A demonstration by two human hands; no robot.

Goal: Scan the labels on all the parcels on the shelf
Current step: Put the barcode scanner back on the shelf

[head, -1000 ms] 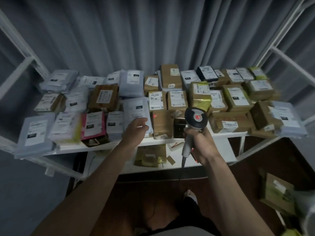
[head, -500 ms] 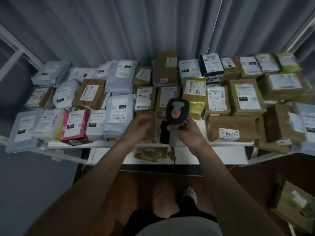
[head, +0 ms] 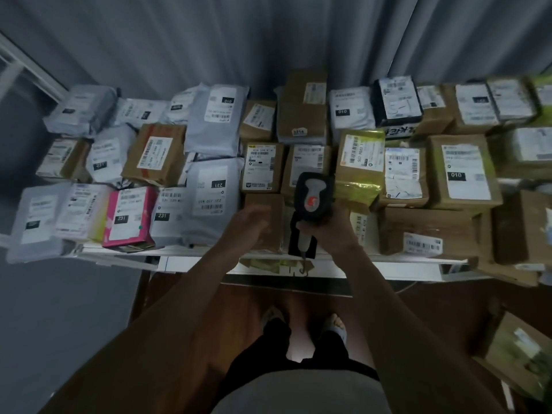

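From my head camera I look down on a white metal shelf [head: 191, 251] packed with parcels, grey plastic mailers, brown cardboard boxes and a few yellow-green bags, nearly all lying label-up in rows that run back to a grey pleated curtain [head: 239, 40]. My right hand [head: 331, 231] is wrapped around the grey handle of a black handheld barcode scanner with an orange trigger spot [head: 313, 195], its head raised over the front-middle of the shelf, above a small black parcel [head: 295, 234] at the front edge. My left hand [head: 248, 225] is blurred; it lies against a plain brown cardboard box [head: 268, 213] in the front row just left of the scanner, fingers loosely bent along the box's top and side, and I cannot tell whether they actually grip it. Left of that box sits a grey mailer marked 231 [head: 212, 198], and further left a pink and white parcel [head: 128, 216] also marked 231. Right of the scanner lies a shiny yellow-green bag [head: 358, 168], then a brown box labelled 010 [head: 460, 171]. Below the shelf my feet stand on a dark wooden floor [head: 239, 300], and another greenish parcel [head: 519, 351] lies on the floor to the right.
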